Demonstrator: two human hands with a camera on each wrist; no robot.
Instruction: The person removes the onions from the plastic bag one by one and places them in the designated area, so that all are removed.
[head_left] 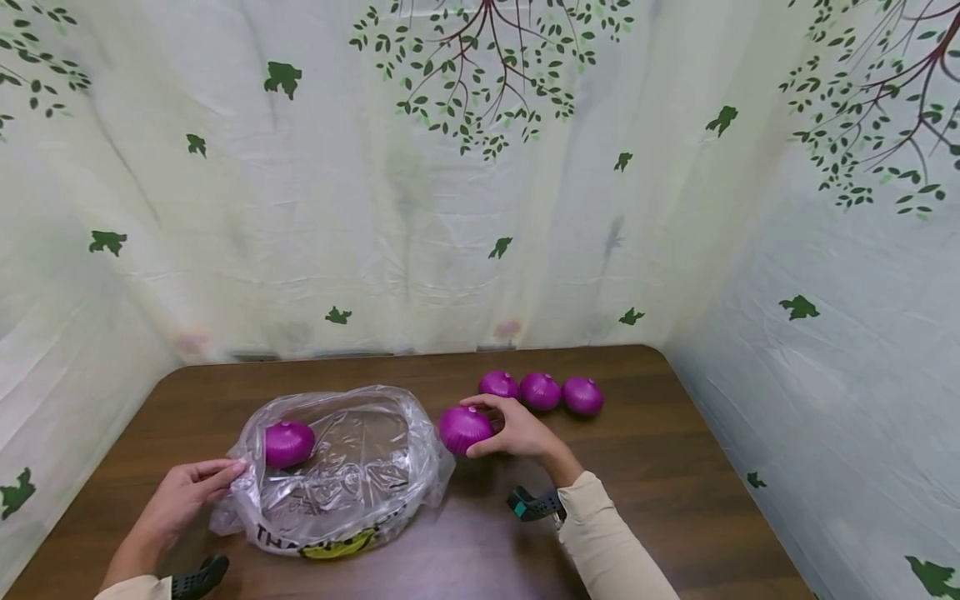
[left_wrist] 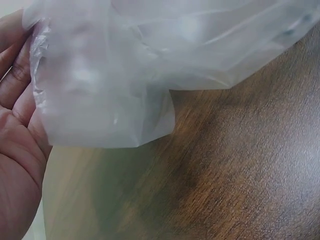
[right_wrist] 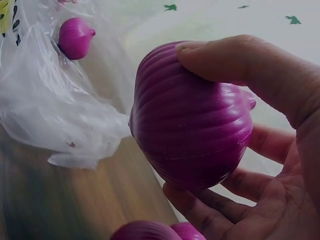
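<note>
A clear plastic bag point(head_left: 352, 467) with printed lettering lies on the table, its mouth spread wide. Inside its left part sits one purple onion point(head_left: 289, 444). My left hand point(head_left: 180, 500) pinches the bag's left rim between thumb and fingers; in the left wrist view the film point(left_wrist: 100, 90) hangs from those fingers. Just right of the bag, my right hand point(head_left: 517, 429) grips another purple onion point(head_left: 465, 430), ribbed and glossy in the right wrist view point(right_wrist: 192, 120), with the thumb on one side and fingers on the other.
Three more purple onions stand in a row behind the right hand: one partly covered by it point(head_left: 498, 383), a middle one point(head_left: 540, 392) and a right one point(head_left: 582, 396). The brown wooden table point(head_left: 660, 500) meets leaf-printed curtains point(head_left: 420, 250) at its back and sides.
</note>
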